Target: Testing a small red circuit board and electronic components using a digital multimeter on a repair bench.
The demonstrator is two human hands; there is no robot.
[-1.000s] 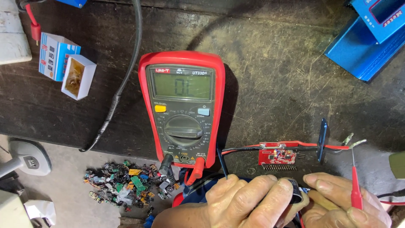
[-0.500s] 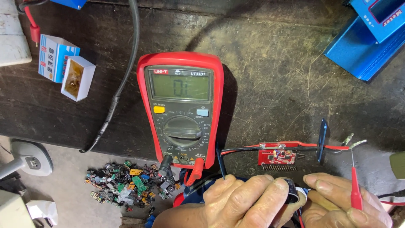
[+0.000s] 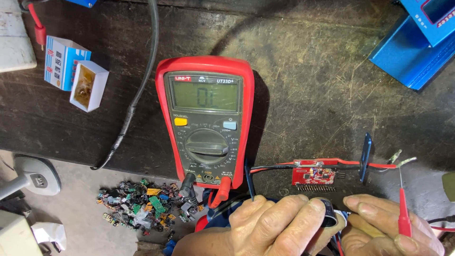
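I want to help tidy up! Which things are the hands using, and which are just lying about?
In use:
left hand holding a small dark cylinder part
right hand holding a thin red probe
red multimeter

Lying about:
small red circuit board
heap of tiny parts
open white box
blue metal case

The multimeter (image 3: 204, 121) lies mid-counter (image 3: 308, 71), a cable (image 3: 137, 90) and an open small box (image 3: 76, 73) to its left. A circuit board (image 3: 313, 176) sits to its right, just behind the hands (image 3: 279, 227).
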